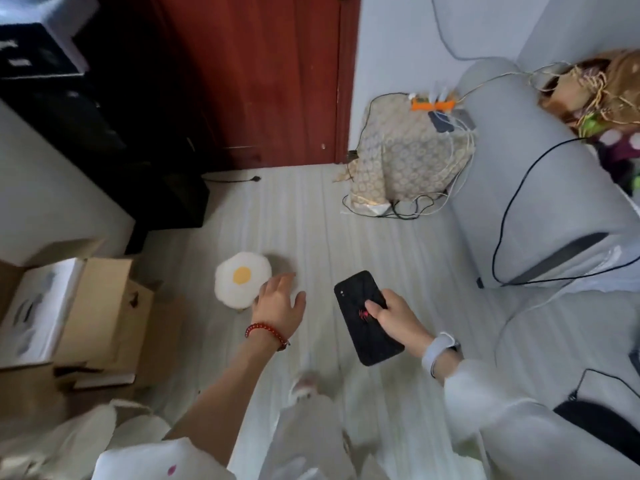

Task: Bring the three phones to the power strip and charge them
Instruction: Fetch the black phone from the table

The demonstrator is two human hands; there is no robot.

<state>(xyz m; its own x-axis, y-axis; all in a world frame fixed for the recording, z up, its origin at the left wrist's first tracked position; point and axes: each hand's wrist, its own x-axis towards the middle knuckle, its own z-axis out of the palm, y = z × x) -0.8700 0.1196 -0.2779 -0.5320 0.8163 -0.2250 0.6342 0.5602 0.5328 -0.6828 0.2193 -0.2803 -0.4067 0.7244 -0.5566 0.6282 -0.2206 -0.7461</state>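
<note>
Right hand [394,315] curled around a black rectangular phone with a red emblem on its back [367,318], held above the pale striped floor [311,220]. Left hand [278,304] empty, fingers spread. Orange power strip [433,105] far ahead atop a lace-patterned cloth-covered stand [398,157], beside a grey sofa [540,174].

— On the pale floor [311,216]?
— Fried-egg cushion [242,279], cardboard boxes [100,306] at left.
— Farther back?
— Dark red door [256,74], black cabinet [104,133] to its left, grey sofa [540,174] at right, black cable [509,216] draped over its arm.
</note>
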